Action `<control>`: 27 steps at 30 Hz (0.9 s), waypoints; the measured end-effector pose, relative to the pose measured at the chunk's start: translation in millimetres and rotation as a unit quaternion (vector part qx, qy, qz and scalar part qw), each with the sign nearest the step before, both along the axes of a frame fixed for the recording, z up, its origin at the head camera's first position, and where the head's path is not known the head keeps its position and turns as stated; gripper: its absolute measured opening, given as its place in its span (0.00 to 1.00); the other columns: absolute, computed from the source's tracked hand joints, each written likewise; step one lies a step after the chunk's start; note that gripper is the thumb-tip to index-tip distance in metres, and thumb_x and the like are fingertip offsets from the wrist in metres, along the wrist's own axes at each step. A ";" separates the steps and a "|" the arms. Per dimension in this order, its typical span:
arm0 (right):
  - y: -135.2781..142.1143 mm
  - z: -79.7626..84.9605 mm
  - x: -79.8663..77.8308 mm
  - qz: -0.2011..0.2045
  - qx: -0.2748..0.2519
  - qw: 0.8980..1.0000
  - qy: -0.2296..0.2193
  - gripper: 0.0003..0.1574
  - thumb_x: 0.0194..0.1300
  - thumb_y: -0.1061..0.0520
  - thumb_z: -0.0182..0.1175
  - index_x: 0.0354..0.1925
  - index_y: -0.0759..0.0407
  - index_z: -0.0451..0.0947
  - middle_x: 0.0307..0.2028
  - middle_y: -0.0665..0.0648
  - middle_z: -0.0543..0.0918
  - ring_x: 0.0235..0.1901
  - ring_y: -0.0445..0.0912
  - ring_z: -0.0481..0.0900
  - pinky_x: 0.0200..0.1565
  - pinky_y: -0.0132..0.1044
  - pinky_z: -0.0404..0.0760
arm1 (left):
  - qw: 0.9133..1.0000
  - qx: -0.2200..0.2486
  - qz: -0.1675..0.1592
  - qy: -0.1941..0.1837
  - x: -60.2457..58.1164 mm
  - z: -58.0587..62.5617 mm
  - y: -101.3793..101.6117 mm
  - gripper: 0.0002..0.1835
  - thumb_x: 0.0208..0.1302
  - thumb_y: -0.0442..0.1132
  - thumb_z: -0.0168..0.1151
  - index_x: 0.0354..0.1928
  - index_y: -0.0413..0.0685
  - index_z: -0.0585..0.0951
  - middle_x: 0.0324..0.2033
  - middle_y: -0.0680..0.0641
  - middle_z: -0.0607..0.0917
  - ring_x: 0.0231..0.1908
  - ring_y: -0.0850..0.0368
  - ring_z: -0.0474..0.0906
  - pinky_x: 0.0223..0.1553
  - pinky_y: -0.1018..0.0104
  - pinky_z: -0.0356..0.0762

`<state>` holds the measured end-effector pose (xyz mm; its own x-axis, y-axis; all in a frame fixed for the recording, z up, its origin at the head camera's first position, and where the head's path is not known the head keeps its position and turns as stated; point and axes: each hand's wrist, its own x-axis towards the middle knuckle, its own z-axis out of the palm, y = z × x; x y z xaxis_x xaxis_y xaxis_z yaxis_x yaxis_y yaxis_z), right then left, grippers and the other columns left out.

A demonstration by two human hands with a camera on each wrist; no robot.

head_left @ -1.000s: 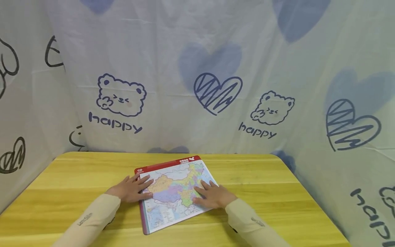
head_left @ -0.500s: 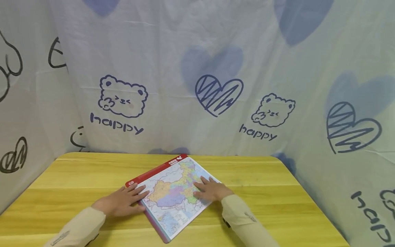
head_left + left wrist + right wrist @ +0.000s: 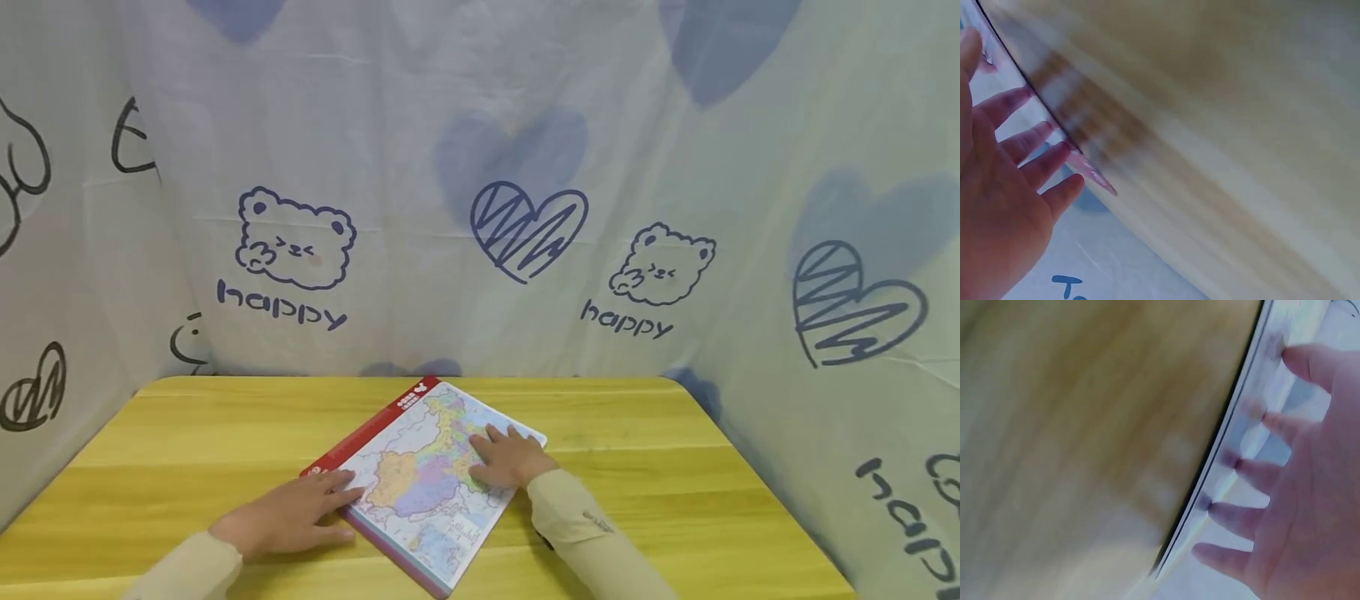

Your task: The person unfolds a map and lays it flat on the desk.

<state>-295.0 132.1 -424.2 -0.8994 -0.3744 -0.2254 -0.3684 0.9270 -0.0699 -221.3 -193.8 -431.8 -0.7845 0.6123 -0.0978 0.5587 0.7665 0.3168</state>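
Left hand (image 3: 288,512), China map board (image 3: 423,483), right hand (image 3: 510,460), table (image 3: 645,471): board flat, set askew.

Left hand: fingers straight and spread, resting over the board's left corner by the red title band (image 3: 370,430); thumb just beside the edge. Map board: one piece, one corner pointing toward the person, its sides slanting across the wood-grain table. Right hand: fingers apart, laid on the map near its right corner; neither hand grips. Beyond: pale sheet (image 3: 420,208) with bears and hearts. Stage, as judged: board down and both hands placed, mid-adjustment at most; its sides are not squared to the table; whether more turning is left, cannot tell.
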 end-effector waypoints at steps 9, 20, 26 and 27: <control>-12.0 -7.0 39.0 0.014 0.066 0.988 0.140 0.29 0.70 0.41 0.51 0.62 0.54 0.74 0.57 0.64 0.76 0.54 0.60 0.75 0.47 0.56 0.76 | 0.999 -0.003 0.054 0.004 -51.3 17.5 45.1 0.20 0.61 0.50 0.67 0.46 0.43 0.82 0.40 0.47 0.79 0.41 0.49 0.76 0.52 0.48 0.74; -20.9 5.0 67.4 -0.013 0.047 0.997 0.052 0.40 0.66 0.31 0.51 0.66 0.52 0.70 0.61 0.68 0.72 0.58 0.62 0.71 0.53 0.59 0.71 | 0.986 0.016 0.157 -0.052 -88.4 9.4 59.6 0.35 0.67 0.52 0.59 0.68 0.37 0.67 0.68 0.35 0.64 0.68 0.37 0.57 0.66 0.43 0.56; -13.3 0.8 65.4 0.003 0.033 0.999 0.035 0.43 0.67 0.29 0.48 0.69 0.53 0.67 0.66 0.70 0.66 0.62 0.64 0.67 0.55 0.60 0.71 | 0.984 0.007 0.163 -0.069 -83.1 10.9 51.9 0.35 0.67 0.55 0.57 0.69 0.41 0.68 0.70 0.38 0.62 0.69 0.34 0.53 0.64 0.38 0.55; -11.4 0.2 64.0 0.006 0.031 0.999 0.034 0.43 0.67 0.29 0.48 0.69 0.52 0.67 0.66 0.69 0.66 0.62 0.64 0.67 0.54 0.60 0.72 | 0.984 0.005 0.163 -0.069 -81.8 10.4 49.1 0.35 0.67 0.56 0.56 0.69 0.42 0.68 0.70 0.40 0.62 0.69 0.33 0.52 0.64 0.37 0.55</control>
